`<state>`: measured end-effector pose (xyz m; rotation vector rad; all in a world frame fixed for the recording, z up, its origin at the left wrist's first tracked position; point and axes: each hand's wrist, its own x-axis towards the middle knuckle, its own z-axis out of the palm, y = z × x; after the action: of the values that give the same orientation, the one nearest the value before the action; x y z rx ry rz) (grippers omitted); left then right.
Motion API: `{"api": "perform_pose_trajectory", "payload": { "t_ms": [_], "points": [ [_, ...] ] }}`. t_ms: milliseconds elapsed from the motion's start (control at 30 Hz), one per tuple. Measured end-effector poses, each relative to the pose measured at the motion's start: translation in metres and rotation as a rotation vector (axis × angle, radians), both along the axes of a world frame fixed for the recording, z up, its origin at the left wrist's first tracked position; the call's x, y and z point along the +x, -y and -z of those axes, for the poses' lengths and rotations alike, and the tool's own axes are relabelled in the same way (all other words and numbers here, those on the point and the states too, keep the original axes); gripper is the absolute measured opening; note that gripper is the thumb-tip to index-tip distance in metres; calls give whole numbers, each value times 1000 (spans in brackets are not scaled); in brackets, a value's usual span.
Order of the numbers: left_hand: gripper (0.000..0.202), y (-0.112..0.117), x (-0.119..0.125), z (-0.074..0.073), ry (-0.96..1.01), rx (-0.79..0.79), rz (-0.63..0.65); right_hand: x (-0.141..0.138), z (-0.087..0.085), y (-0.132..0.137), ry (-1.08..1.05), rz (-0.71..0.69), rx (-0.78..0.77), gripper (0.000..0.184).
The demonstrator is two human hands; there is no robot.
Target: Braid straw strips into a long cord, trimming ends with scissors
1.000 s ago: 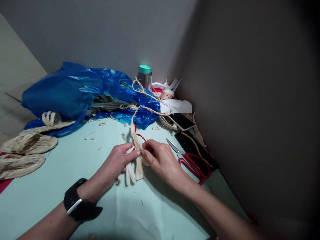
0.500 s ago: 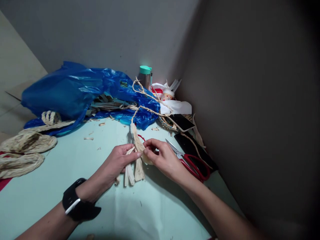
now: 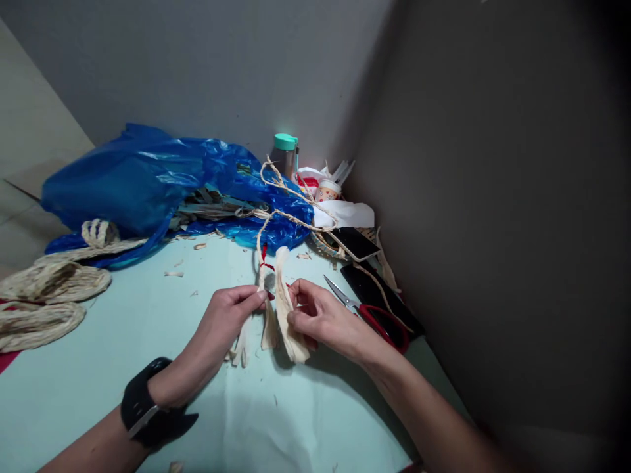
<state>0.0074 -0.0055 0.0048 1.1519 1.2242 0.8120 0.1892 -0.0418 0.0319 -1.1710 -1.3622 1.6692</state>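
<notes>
My left hand (image 3: 229, 322) pinches the lower end of a twisted plant-fibre cord (image 3: 260, 263), just below a red thread (image 3: 266, 263) tied on it. Loose strip ends (image 3: 241, 348) hang beneath those fingers. Between the thumb and fingers of my right hand (image 3: 323, 315) is a wide pale strip of dried husk (image 3: 286, 309), upright and slightly apart from the cord. From my left fingers the cord loops up and back across the far side of the table. Red-handled scissors (image 3: 379, 322) lie just right of my right hand.
A blue plastic bag (image 3: 128, 190) with dried strips spilling out lies at the back. Woven fibre soles (image 3: 44, 322) rest at the left. Behind stand a green-capped bottle (image 3: 284, 154) and a paper cup (image 3: 328, 190). Phones (image 3: 357, 243) lie near the right wall.
The wide strip has come away from the cord and moved right in my right hand. My left hand has shifted slightly left, and the red thread now shows on the cord.
</notes>
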Motion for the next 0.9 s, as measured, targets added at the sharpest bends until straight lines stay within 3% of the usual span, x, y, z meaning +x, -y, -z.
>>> {"api": "perform_pose_trajectory", "payload": {
  "t_ms": [300, 467, 600, 733, 800, 900],
  "points": [
    [28, 5, 1, 0, 8, 38, -85, -1, 4, 3, 145, -157, 32, 14],
    [53, 8, 5, -5, 134, 42, -175, 0, 5, 3, 171, -163, 52, 12],
    [51, 11, 6, -7, 109, 82, -95, 0, 5, 3, 207, -135, 103, 11],
    [27, 13, 8, -7, 96, -4, 42, -1, 4, 4, 348, -79, 225, 10],
    [21, 13, 9, -8, 133, -77, 54, -1, 3, 4, 430, -51, 280, 5],
    [18, 14, 8, -11, 135, -56, 71, -1, 3, 4, 527, -50, 320, 7]
  ]
}}
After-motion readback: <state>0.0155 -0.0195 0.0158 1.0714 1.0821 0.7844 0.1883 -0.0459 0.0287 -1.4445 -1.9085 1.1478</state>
